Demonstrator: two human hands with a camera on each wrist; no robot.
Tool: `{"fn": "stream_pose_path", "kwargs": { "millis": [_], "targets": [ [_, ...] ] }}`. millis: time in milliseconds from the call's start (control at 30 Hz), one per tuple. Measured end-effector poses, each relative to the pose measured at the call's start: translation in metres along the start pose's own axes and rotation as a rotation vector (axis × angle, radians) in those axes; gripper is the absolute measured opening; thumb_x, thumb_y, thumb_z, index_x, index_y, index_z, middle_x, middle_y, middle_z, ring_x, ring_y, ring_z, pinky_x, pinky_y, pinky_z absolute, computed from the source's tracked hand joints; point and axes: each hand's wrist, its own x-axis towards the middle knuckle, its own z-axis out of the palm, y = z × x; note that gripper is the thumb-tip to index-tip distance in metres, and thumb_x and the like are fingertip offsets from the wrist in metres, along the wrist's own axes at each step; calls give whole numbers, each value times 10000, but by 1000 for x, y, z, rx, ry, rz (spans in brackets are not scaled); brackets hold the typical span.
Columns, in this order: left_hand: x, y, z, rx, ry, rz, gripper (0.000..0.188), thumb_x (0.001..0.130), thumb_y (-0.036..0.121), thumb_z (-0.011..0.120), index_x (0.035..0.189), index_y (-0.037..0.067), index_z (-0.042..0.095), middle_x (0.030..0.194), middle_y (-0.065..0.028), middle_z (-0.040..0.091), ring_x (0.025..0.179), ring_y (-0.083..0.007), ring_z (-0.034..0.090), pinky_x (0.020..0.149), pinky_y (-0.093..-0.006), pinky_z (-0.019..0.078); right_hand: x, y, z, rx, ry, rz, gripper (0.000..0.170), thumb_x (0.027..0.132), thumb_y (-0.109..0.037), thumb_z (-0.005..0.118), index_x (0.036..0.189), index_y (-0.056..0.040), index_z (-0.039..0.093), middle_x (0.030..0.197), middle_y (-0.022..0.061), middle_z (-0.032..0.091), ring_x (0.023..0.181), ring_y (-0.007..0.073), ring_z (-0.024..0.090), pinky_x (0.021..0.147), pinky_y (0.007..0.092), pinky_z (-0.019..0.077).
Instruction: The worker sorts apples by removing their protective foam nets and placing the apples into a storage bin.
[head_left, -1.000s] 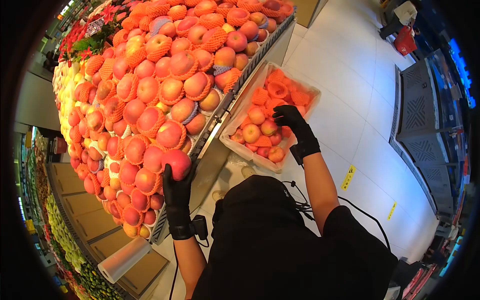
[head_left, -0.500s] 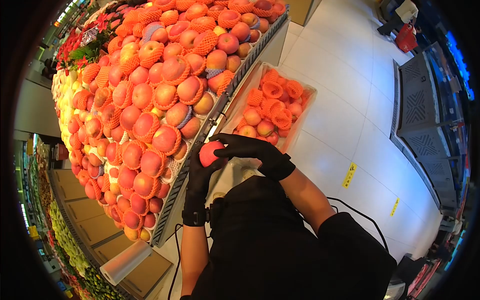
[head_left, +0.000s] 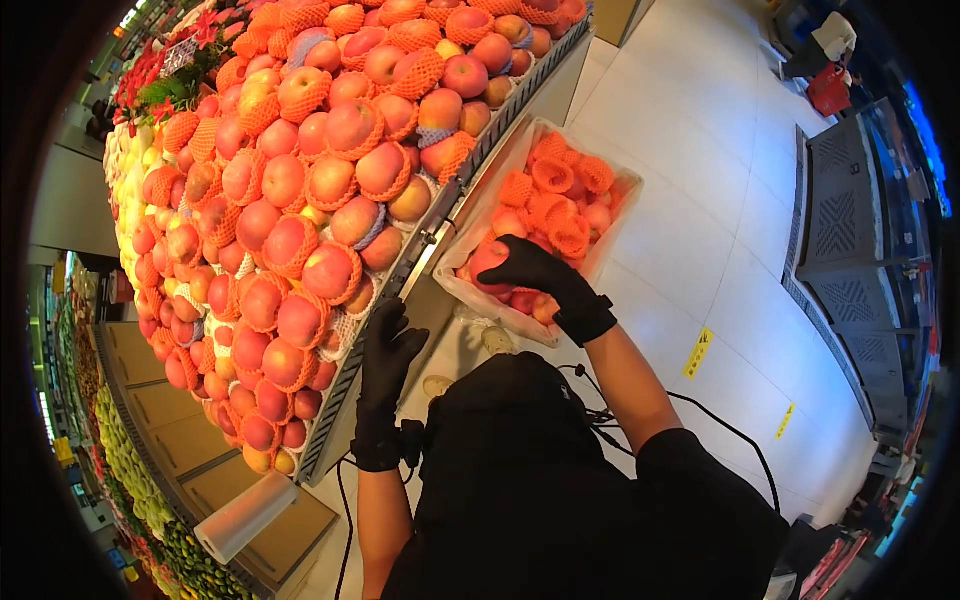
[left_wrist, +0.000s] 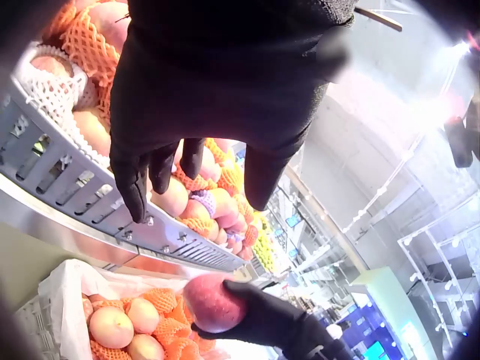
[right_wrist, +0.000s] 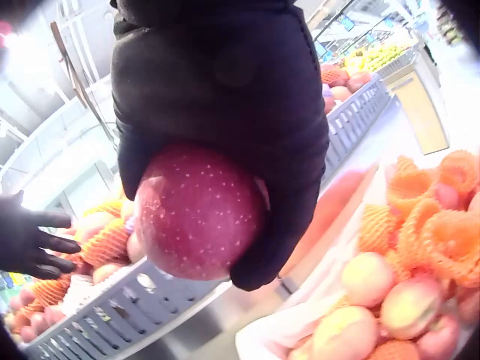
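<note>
A red apple (head_left: 490,260) with pale speckles is gripped in my gloved right hand (head_left: 545,275), thumb and fingers curled round its sides. It overlaps the near part of a lined crate (head_left: 452,282) of apples and orange foam nets in the head view. Close up in the right wrist view, the bare apple (right_wrist: 199,214) has no net on it. My gloved left hand (head_left: 388,350) holds nothing; its fingers are loosely spread beside the slatted edge (head_left: 400,270) of the fruit display. In the left wrist view, its fingers hang in front of that rail.
Many apples (head_left: 330,180), most in orange foam nets, are heaped on the sloping display at left. A plastic roll (head_left: 245,515) juts from the display's near corner. Black cables (head_left: 720,410) run beside my body. Grey cabinets (head_left: 840,220) line the right side of the tiled floor.
The apple was in my left hand at the display, then between both hands before my body. My right hand has since carried it over to the crate, and my left has let go.
</note>
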Motion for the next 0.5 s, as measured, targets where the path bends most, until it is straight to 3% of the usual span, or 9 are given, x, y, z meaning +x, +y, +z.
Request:
{"fn": "stream_pose_path", "kwargs": {
  "millis": [67, 133, 167, 200, 267, 333, 367, 467, 500],
  "targets": [
    [-7, 0, -10, -123, 5, -18, 593, 832, 15, 694, 1364, 28, 432, 1297, -137, 497, 1172, -241, 516, 979, -359, 467, -3, 36, -21, 67, 175, 122, 409, 725, -280, 807, 1012, -38, 646, 890, 22, 642, 801, 100, 608, 713, 273, 512],
    [-15, 3, -17, -178, 47, -40, 521, 865, 31, 661, 1343, 3, 455, 1274, -135, 520, 1162, -222, 523, 987, -348, 460, -13, 31, -46, 33, 357, 339, 347, 715, -308, 815, 899, -48, 678, 761, 23, 628, 683, 114, 611, 589, 271, 516],
    [-19, 1, -21, -204, 67, -63, 510, 870, 35, 656, 1339, -1, 460, 1270, -135, 523, 1159, -218, 525, 987, -345, 459, -8, 74, -62, 95, 320, 416, 448, 686, -342, 834, 978, -48, 663, 780, 33, 633, 655, 135, 621, 544, 280, 518],
    [-22, 1, -24, -229, 86, -86, 498, 875, 40, 652, 1335, -4, 465, 1267, -136, 526, 1155, -214, 528, 988, -341, 457, -14, 79, -75, 147, 352, 478, 540, 663, -354, 850, 1048, -39, 639, 835, 48, 640, 632, 138, 623, 508, 268, 512],
    [-30, 13, -22, -208, 130, -99, 442, 895, 41, 631, 1309, -9, 485, 1221, -124, 556, 1125, -200, 546, 974, -334, 470, -13, 128, -95, -47, 602, 456, 683, 603, -419, 852, 1079, 0, 598, 955, 129, 666, 830, 231, 670, 668, 338, 555],
    [-36, 19, -23, -190, 160, -127, 422, 903, 43, 623, 1300, -8, 490, 1203, -121, 566, 1111, -196, 555, 965, -339, 480, -15, 138, -114, -347, 767, 419, 800, 567, -421, 861, 1157, 8, 533, 1061, 169, 653, 959, 288, 661, 794, 387, 542],
    [-39, 21, -24, -188, 173, -122, 412, 904, 44, 622, 1292, -9, 494, 1196, -120, 570, 1105, -196, 559, 960, -342, 486, -15, 133, -126, -247, 766, 435, 849, 537, -413, 870, 1181, 10, 512, 1089, 192, 649, 1026, 316, 642, 884, 410, 511],
    [-45, 21, -28, -183, 224, -111, 388, 906, 44, 618, 1273, -14, 503, 1181, -117, 578, 1090, -197, 568, 945, -354, 502, 6, 211, -177, -224, 787, 401, 856, 535, -412, 871, 1182, 18, 512, 1107, 212, 643, 1035, 332, 640, 876, 410, 517],
    [-47, 21, -29, -180, 245, -109, 384, 906, 43, 617, 1268, -16, 505, 1180, -118, 579, 1088, -199, 570, 941, -359, 506, 11, 207, -184, -290, 860, 405, 831, 550, -404, 870, 1189, 5, 533, 1089, 191, 653, 1016, 312, 645, 867, 400, 518]
  ]
}}
